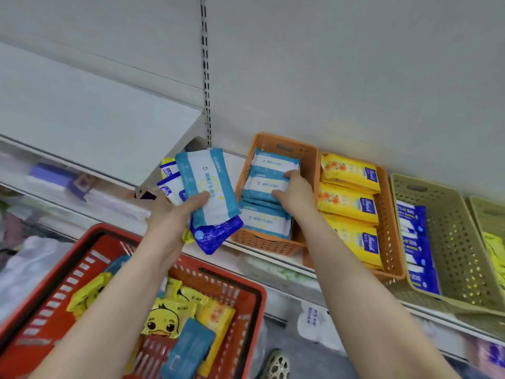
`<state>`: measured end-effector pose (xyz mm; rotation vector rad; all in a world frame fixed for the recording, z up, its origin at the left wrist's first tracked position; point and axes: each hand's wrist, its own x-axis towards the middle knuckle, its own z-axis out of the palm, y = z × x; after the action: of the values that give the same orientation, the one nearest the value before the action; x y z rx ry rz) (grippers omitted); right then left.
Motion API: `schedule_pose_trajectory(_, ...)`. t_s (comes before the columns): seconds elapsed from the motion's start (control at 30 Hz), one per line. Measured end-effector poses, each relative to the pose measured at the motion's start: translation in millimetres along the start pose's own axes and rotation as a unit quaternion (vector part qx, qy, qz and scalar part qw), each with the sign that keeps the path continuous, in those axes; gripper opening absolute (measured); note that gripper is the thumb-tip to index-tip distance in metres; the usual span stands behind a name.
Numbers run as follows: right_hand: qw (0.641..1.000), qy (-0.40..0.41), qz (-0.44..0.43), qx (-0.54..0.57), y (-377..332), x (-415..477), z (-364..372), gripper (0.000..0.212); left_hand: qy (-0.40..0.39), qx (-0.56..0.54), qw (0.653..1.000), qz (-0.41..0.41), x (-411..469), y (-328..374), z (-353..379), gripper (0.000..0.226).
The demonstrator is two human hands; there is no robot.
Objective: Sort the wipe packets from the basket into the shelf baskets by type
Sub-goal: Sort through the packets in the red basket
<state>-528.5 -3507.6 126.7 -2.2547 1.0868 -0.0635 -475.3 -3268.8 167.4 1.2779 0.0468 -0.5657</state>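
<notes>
Blue packet (pixel 207 186) tops the bunch that left hand (pixel 175 214) grips, long side pointing to the shelf (pixel 273 259) back | same blue packs (pixel 263 218) fill the orange basket (pixel 262 242) at the shelf front edge, just right of it | right hand (pixel 296 192) is nearer, pinching one pack there.

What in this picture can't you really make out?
All in the head view:
- The lower packets in the left hand, under the light blue packet: mostly covered, count unclear.
- The right hand on the stacked packets in the orange basket: gripping or just pressing, its own back hides that.
- The farthest green basket: cut off by the right edge.
- The shelf goods at left: blurred.
</notes>
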Motion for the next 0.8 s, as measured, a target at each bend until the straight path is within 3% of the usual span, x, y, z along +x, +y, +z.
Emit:
schedule_pose_trajectory(0.2,0.989,0.061,-0.067,-0.117,10,1,15,0.054,-0.008,-0.002,1.000,-0.015,6,-5,-5,0.045)
schedule_pose_trajectory(0.37,0.940,0.088,-0.150,-0.293,16,2,20,0.047,-0.010,0.007,1.000,-0.017,4,-11,3,0.055)
schedule_pose_trajectory(0.43,0.929,0.098,-0.169,-0.313,9,-2,13,0.041,-0.014,0.017,1.000,-0.014,1,-12,6,0.054)
schedule_pose_trajectory(0.47,0.933,0.114,-0.187,-0.287,3,-7,8,0.037,-0.017,0.022,1.000,-0.012,-1,-12,7,0.051)
schedule_pose_trajectory(0.53,0.968,0.106,-0.201,-0.109,-19,-29,-2,0.035,-0.026,0.029,0.999,-0.004,-4,-11,10,0.048)
schedule_pose_trajectory(0.6,0.980,-0.031,-0.147,0.128,-43,-57,-13,0.042,-0.038,0.031,0.999,0.006,-8,-12,12,0.051)
schedule_pose_trajectory(0.67,0.951,-0.139,-0.102,0.257,-53,-79,-15,0.029,-0.058,0.033,0.998,0.011,-14,-12,16,0.058)
schedule_pose_trajectory(0.73,0.926,-0.160,-0.082,0.332,-52,-89,-16,0.026,-0.066,0.030,0.997,0.003,-18,-14,18,0.061)
schedule_pose_trajectory(0.8,0.900,-0.174,-0.048,0.396,-48,-92,-16,0.023,-0.054,0.003,0.998,-0.016,-20,-15,17,0.047)
